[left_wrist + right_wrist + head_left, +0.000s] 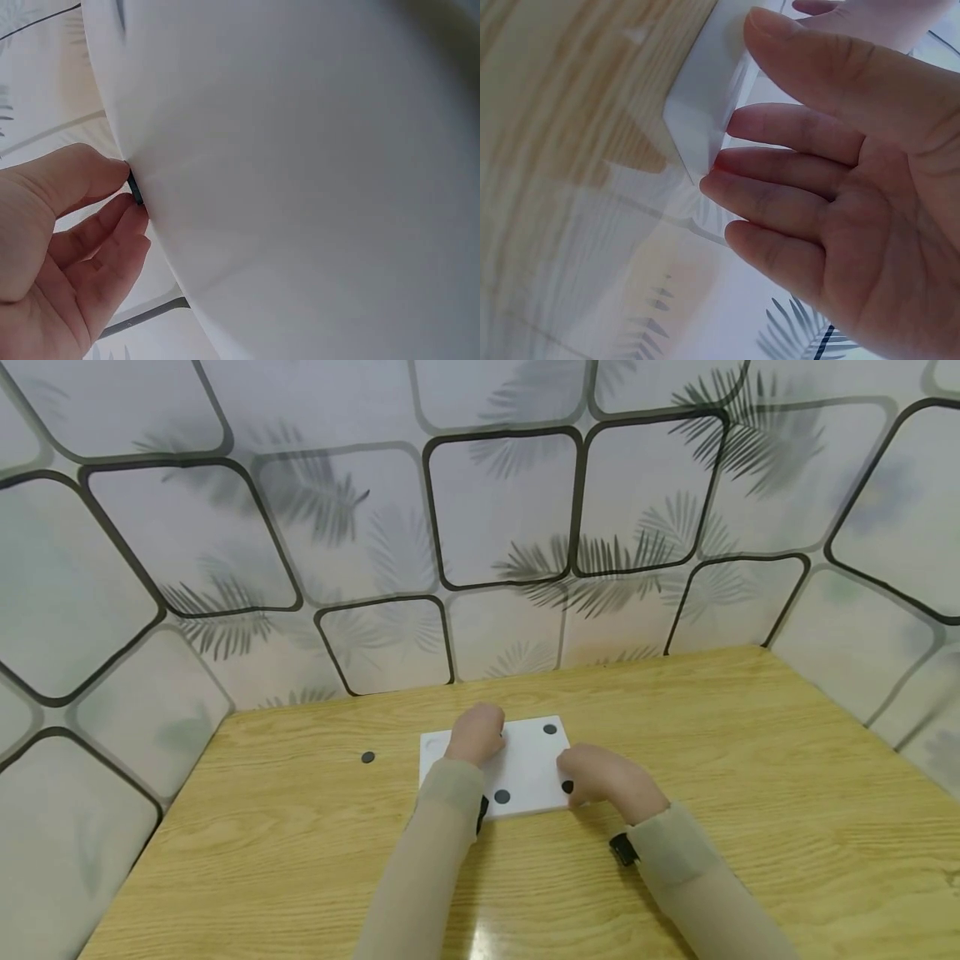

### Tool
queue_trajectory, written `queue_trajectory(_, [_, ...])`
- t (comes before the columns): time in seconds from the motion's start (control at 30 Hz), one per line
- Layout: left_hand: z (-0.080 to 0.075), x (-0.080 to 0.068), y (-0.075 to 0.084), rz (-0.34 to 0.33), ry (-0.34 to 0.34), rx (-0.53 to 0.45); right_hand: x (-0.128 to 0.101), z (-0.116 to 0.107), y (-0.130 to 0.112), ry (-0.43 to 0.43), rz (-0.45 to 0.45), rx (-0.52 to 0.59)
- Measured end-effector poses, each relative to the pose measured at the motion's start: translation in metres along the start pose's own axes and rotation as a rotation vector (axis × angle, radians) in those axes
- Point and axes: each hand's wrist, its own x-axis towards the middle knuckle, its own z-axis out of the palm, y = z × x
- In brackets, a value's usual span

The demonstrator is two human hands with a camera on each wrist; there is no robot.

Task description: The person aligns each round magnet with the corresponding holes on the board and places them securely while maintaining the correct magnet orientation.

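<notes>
A thin white board [528, 768] lies on the wooden table with dark round discs on it. One disc [550, 729] sits near its far right corner, another disc [502, 797] along the near edge. At the board's far edge my left hand [477, 735] pinches a small dark disc [135, 187] between thumb and fingertips, right at the white surface. My right hand [611, 777] holds the board's near right corner, fingers lightly bent against its edge and thumb apart from them. A further disc [567, 787] shows beside this hand.
A loose dark disc [367, 757] lies on the wooden table [300, 843], left of the board. A pale round mark [431, 743] shows at the board's far left corner. Patterned fabric walls [502, 510] enclose the table at the back and sides.
</notes>
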Motion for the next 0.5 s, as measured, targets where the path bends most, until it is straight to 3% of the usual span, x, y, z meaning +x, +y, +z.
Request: queue_trajectory(0.5, [-0.0026,-0.002,0.004,-0.026,0.025,0.041,0.0006,-0.0011,0.0002,-0.003,-0.004,-0.009])
